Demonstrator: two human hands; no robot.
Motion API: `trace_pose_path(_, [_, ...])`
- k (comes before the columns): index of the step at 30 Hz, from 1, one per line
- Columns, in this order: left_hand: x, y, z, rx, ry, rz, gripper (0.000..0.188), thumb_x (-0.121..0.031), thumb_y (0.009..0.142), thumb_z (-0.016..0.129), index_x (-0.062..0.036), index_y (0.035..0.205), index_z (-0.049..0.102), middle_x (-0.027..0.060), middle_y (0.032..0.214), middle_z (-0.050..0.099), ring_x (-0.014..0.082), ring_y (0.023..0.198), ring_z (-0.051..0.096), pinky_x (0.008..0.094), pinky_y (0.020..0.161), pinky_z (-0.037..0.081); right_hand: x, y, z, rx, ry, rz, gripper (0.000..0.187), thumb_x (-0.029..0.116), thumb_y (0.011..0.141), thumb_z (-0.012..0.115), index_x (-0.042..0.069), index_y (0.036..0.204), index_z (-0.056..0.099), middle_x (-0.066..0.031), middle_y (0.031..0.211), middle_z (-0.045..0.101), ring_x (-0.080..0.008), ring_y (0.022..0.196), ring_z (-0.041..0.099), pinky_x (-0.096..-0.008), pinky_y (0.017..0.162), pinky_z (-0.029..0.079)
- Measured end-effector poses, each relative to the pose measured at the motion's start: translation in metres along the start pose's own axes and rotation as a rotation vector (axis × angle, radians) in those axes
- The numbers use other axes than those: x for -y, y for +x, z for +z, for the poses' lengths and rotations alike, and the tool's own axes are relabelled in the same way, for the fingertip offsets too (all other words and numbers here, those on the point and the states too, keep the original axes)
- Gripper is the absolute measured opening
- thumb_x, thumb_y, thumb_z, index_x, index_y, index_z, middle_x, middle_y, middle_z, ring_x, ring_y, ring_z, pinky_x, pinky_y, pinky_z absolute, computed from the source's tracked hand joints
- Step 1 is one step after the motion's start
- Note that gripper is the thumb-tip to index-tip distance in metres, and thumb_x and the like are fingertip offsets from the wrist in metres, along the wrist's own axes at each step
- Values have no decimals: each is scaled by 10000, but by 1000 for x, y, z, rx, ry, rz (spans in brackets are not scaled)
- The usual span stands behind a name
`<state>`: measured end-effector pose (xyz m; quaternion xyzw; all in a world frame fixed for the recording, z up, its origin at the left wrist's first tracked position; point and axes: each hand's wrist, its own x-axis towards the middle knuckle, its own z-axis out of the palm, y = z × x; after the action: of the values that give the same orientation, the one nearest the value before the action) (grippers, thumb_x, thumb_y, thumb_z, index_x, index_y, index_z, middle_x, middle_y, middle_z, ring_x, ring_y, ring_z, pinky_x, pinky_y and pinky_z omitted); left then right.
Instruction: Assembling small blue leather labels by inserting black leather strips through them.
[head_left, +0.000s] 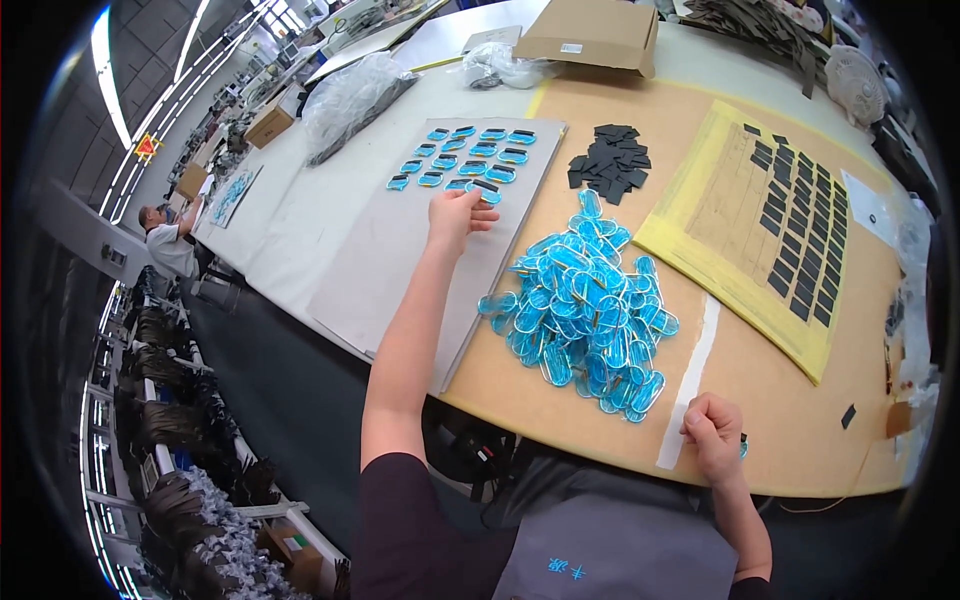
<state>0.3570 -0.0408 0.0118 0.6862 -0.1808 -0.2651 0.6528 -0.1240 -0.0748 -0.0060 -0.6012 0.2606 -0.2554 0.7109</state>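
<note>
My left hand [460,215] reaches to the near edge of a grey board [400,240]. Its thumb and forefinger pinch a blue oval buckle with a black strip [485,188]; the other fingers hang loose. Several similar buckles with black strips [472,168] lie in rows just beyond. My right hand [714,435] is closed in a fist over the table's near edge, and a bit of blue and black, apparently another buckle [744,447], pokes out beside it. Between my hands a big heap of blue-covered oval metal buckles [590,300] lies on the brown tabletop.
Beyond the heap sits a pile of black strips [608,160]. A yellow-edged board [690,215] at the right carries rows of black strips. Farther back are a cardboard box [590,38], a plastic bag [350,105] and a small fan [856,85]. Another person [170,240] works at the far left.
</note>
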Motion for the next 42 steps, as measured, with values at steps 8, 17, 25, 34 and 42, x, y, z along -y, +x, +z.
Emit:
trace_pose_path(8, [7, 39, 12, -41, 240, -141, 186, -36, 890, 565, 145, 929, 586, 213, 834, 668, 266, 638, 702, 293, 485, 574, 0, -4, -7, -25, -78, 5, 210, 112, 896, 584, 9, 714, 575, -11, 653, 590, -50, 584, 502, -214, 534, 405])
trace_pose_path(17, [10, 33, 10, -109, 169, -149, 252, -92, 903, 585, 153, 953, 554, 213, 804, 643, 281, 649, 691, 315, 516, 595, 1, -4, -9, 25, -102, -39, 202, 99, 894, 589, -4, 721, 580, -15, 652, 596, -51, 583, 506, -212, 538, 397])
trace_pose_path(25, [-17, -60, 42, 190, -163, 172, 161, -172, 975, 536, -13, 977, 558, 71, 786, 607, 136, 566, 580, 238, 483, 448, 3, -8, -15, 16, -24, -23, 193, 95, 902, 582, -1, 735, 590, -17, 673, 602, -54, 596, 512, -213, 546, 409])
trace_pose_path(34, [14, -249, 122, 763, -517, -10, 199, -128, 1003, 467, 7, 1084, 589, 118, 833, 587, 162, 565, 560, 250, 469, 426, 18, -4, -7, 30, 253, 6, 129, 97, 941, 595, -14, 1005, 611, -25, 912, 639, -62, 809, 580, -220, 719, 474])
trace_pose_path(42, [33, -294, 155, 793, -595, -175, 229, -112, 996, 495, 8, 1150, 616, 82, 820, 602, 119, 579, 567, 202, 464, 386, 26, -10, -3, 24, 304, -119, 182, 41, 934, 607, -15, 1107, 606, -27, 991, 643, -57, 916, 594, -213, 784, 487])
